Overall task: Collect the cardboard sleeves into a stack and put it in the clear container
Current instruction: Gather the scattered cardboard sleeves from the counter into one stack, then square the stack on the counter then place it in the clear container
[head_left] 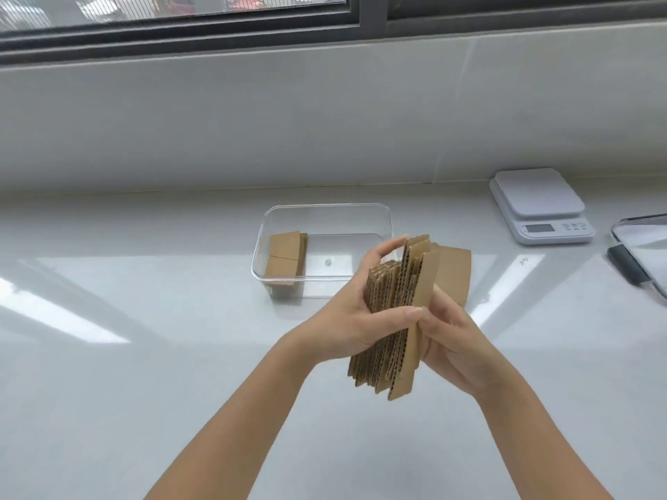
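From the head camera, both bare forearms reach forward and up from the lower edge, converging above the pale counter [144, 355]. The left hand [346, 319] comes in from the lower left, palm turned toward the right, its thumb laid across the near edge of a stack of cardboard sleeves [393, 315] and its fingers [382, 249] curled over the far top of the pile. The right hand [458, 344] comes in from the lower right and presses against the stack's right face, fingers bent around the outermost sleeve. So both hands are closed on the same stack, which stands on edge between the palms, tilted, with corrugated edges facing the camera and the sleeves unevenly aligned; one sleeve juts out to the right, beyond the right hand's fingers.

Just beyond the left hand, farther out on the counter, sits the clear container [325, 211]. Its near right corner is hidden behind the held stack. Inside, against its left wall, a smaller bundle of sleeves [283, 259] stands upright, well apart from both hands.

Far to the right of the right hand, a white kitchen scale [541, 207] rests by the wall, and a clear lid with a dark clip [639, 243] lies at the frame's edge.
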Demonstrator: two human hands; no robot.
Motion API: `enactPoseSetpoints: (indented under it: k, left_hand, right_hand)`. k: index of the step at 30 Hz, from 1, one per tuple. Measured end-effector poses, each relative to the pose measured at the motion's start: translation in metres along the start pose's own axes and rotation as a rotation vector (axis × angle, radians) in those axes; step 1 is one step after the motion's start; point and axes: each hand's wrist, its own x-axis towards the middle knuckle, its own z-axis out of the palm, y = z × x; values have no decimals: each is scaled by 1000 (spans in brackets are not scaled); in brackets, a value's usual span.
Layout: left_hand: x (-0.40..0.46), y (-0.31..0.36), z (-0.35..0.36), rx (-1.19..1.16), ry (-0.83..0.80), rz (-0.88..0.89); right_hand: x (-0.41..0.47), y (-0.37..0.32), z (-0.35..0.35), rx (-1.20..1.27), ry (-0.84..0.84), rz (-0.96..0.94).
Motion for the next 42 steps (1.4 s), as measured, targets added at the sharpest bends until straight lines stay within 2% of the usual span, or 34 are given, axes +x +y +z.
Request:
enactPoseSetpoints:
  k: [2,5,10,13,16,21,25,29,31,33,35,42]
  left_hand:
    - [9,-2,2,109,9,-7]
    - [33,-13,9,307,95,-148]
    - [66,-54,34,-13,120,-504]
    - [87,-72,47,-139,191,-640]
    - [114,-74,48,-199,235,-672]
    - [159,-78,49,-87,329,-649]
    - [184,-84,47,-36,407,-618]
    - [188,-107,41,19,464,-680]
    - [185,-108,38,13,505,-668]
    - [183,-115,37,-29,507,-657]
    - [183,-118,39,-113,485,-642]
    - [178,-113,32,-475,391,-643]
  right_hand:
    - [-3,-3,-5,-8,54,-26]
    - [-9,-6,-19,-49,216,-44]
    - [-10,2,-47,-187,667,23]
    - [-2,2,-64,-306,822,103]
    - [16,-7,-83,-432,845,127]
    - [53,-22,-108,-622,911,82]
    - [78,-24,-130,-782,909,125]
    - [92,-11,-143,-1149,925,324]
    - [93,-5,-142,-1244,982,365]
    - [93,-2,-141,-1224,1041,361]
    - [93,-3,-143,-1083,1054,370]
    - [92,-8,-154,-722,833,375]
